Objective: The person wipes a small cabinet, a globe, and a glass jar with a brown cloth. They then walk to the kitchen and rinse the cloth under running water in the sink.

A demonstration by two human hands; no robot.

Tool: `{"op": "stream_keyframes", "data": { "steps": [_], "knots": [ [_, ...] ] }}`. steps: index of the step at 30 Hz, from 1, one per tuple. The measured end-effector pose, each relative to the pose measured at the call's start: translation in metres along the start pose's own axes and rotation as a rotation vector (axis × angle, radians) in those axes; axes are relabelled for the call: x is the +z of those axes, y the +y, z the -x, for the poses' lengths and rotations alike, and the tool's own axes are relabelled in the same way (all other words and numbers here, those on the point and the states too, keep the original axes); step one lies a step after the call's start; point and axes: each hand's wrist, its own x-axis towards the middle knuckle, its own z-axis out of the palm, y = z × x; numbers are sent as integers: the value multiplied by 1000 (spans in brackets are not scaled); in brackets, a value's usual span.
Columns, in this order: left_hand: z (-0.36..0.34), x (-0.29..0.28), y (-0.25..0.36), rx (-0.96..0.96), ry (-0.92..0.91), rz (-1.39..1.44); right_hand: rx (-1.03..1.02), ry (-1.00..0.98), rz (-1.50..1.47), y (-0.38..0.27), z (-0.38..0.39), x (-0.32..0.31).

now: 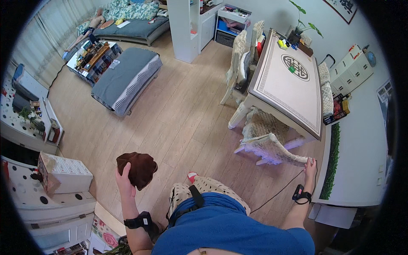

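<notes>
My left hand [126,182] is closed on a bunched dark brown cloth [140,171], held out over the floor on the left. The thumb lies across the near side of the cloth; its other fingers are mostly hidden beneath. On the right, my right hand [310,166] grips the end of the top edge of a chair back [272,146]. That chair has a pale, patterned cover and stands at the near end of the dining table [272,80]. Both wrists wear black straps with small devices.
More covered chairs [238,59] line the table's left side. A grey upholstered bench [123,80] and a low table [91,59] stand far left; a person [95,21] is beside the sofa [131,32]. A white box [68,172] sits left. A thin cable [278,191] runs along the floor near my right side.
</notes>
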Motion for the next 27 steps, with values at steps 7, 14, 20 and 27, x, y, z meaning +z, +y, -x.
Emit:
{"op": "stream_keyframes", "data": {
  "steps": [7, 14, 20, 27],
  "knots": [
    [-11, 1, 11, -5, -56, -9, -138, -8, -265, -19, 22, 2],
    [3, -31, -37, -110, -19, 28, -134, 4, -109, -20, 15, -15],
    [52, -28, -65, -102, 68, 8, -201, -22, 113, -14, -18, -22],
    [102, 44, -77, 17, 92, 3, -18, -128, -28, 4, -87, -38]
  ]
}}
